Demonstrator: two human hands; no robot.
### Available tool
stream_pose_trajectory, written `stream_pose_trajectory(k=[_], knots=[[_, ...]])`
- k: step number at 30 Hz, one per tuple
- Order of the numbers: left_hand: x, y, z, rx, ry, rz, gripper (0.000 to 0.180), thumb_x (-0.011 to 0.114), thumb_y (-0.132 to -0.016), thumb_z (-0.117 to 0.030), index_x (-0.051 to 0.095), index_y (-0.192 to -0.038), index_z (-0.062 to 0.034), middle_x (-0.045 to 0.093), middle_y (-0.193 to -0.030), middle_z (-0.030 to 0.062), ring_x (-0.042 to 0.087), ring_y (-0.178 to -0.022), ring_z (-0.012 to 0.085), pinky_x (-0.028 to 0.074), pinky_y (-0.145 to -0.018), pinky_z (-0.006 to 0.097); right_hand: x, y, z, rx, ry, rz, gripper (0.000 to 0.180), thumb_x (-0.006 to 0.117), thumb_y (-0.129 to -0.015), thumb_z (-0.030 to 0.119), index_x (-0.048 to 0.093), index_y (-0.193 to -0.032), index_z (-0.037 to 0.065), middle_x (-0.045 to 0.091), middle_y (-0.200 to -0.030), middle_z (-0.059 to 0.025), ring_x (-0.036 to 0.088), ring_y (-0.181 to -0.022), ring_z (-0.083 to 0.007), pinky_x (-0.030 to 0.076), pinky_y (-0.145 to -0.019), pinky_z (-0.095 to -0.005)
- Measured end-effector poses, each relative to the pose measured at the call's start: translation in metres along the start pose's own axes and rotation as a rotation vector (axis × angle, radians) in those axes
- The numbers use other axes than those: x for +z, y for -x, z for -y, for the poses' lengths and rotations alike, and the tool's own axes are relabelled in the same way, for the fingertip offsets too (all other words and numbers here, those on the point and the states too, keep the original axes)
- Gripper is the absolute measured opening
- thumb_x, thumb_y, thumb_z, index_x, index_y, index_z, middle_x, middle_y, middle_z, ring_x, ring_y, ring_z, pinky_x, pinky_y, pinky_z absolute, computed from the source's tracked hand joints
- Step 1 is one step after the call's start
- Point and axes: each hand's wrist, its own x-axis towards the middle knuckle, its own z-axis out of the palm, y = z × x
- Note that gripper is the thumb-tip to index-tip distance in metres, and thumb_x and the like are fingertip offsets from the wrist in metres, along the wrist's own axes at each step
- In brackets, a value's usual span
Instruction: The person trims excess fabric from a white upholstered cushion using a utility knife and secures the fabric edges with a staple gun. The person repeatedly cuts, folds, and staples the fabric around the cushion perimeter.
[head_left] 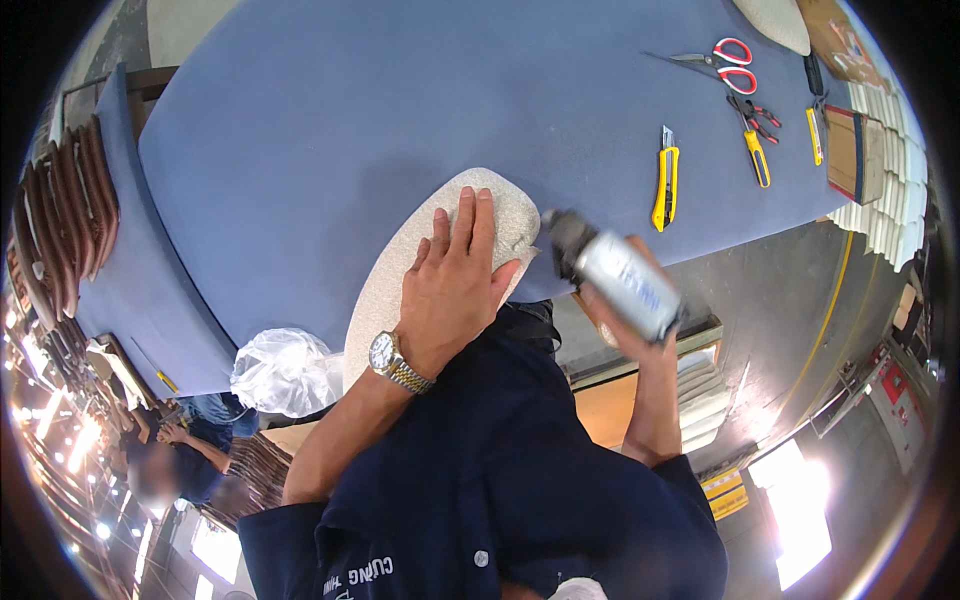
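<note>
A beige, rough-surfaced oval pad (400, 265) lies on the blue cloth-covered table (330, 130), overhanging its near edge. My left hand (455, 285), with a metal wristwatch on the wrist, rests flat on the pad with fingers stretched out, holding nothing. My right hand (640, 335) grips a grey-white cylindrical spray can (625, 283) with a dark top. The can is tilted, blurred, and its top points toward the pad's right end, just off the table edge.
A yellow utility knife (665, 180), red-handled scissors (728, 65), pliers (752, 112) and smaller yellow tools (815, 135) lie at the table's far right. Stacked beige pads (890, 175) and a cardboard box (853, 150) stand beyond. A white plastic bag (285, 370) and another person (185, 450) are lower left.
</note>
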Motion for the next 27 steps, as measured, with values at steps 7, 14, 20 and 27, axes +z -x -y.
stream_pose_trajectory(k=[7, 14, 20, 27], knots=[[-0.002, 0.0, 0.001, -0.024, 0.116, 0.058, 0.085, 0.072, -0.092, -0.03, 0.03, -0.159, 0.0003, 0.038, -0.161, 0.0255, 0.05, -0.138, 0.0507, 0.054, -0.104, 0.056, 0.021, 0.019, 0.017, -0.085, -0.133, 0.02, 0.042, 0.084, -0.074, 0.014, 0.069, -0.109, -0.005, 0.064, -0.104, -0.0121, 0.066, -0.091, -0.0212, 0.051, -0.077, -0.0288], [-0.005, -0.001, 0.003, -0.024, 0.138, 0.074, 0.085, 0.073, -0.091, -0.026, 0.029, -0.159, 0.0006, 0.038, -0.161, 0.026, 0.048, -0.139, 0.0512, 0.052, -0.106, 0.057, 0.025, 0.017, 0.021, -0.103, -0.047, 0.031, 0.044, 0.084, -0.076, 0.021, 0.069, -0.108, -0.004, 0.065, -0.105, -0.0156, 0.068, -0.091, -0.0287, 0.053, -0.079, -0.0345], [-0.006, -0.002, 0.002, -0.036, 0.146, 0.102, 0.087, 0.074, -0.089, -0.025, 0.029, -0.159, 0.0021, 0.036, -0.162, 0.0277, 0.045, -0.141, 0.0531, 0.049, -0.108, 0.06, 0.025, 0.013, 0.034, -0.056, 0.0, 0.072, 0.04, 0.082, -0.077, 0.019, 0.069, -0.109, -0.002, 0.069, -0.103, -0.0155, 0.07, -0.093, -0.0317, 0.054, -0.081, -0.0374], [-0.008, -0.004, 0.002, -0.032, 0.186, 0.171, 0.093, 0.074, -0.088, -0.022, 0.023, -0.162, 0.0019, 0.026, -0.166, 0.0286, 0.036, -0.145, 0.057, 0.041, -0.112, 0.065, 0.018, 0.005, 0.037, -0.018, -0.024, 0.151, 0.039, 0.079, -0.078, 0.014, 0.068, -0.111, -0.002, 0.07, -0.105, -0.0159, 0.07, -0.093, -0.031, 0.054, -0.082, -0.0374]])
